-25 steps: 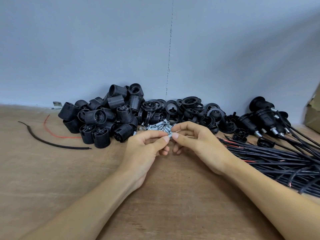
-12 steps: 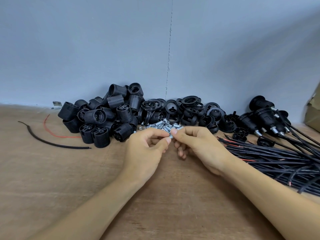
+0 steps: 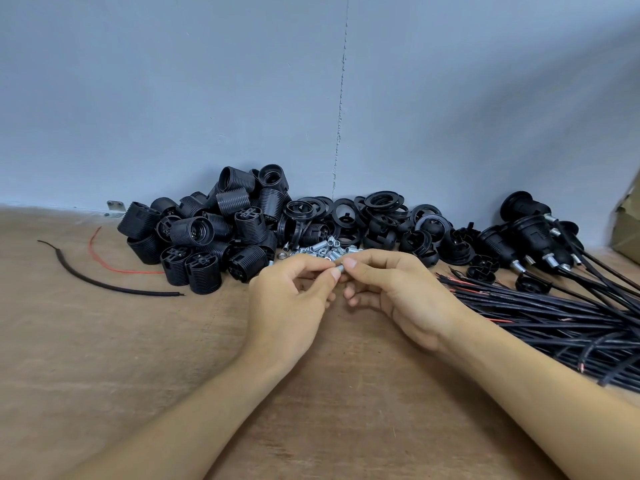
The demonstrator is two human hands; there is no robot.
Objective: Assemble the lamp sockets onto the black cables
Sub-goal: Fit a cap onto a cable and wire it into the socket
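Against the grey wall [image 3: 207, 98], both hands have drawn slightly nearer, left hand [image 3: 291, 306] and right hand [image 3: 398, 292] still pinching one small metal tube [image 3: 338, 269] together, so fitting continues.

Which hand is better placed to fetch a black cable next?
Probably the right hand: the cable bundle lies right beside it. The left hand is farther away; both pinch a small metal tube.

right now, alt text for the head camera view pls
Both hands, left hand and right hand, pinch one small metal tube between their fingertips above a wooden table. Behind lie loose metal tubes and black lamp sockets; black cables lie at right.
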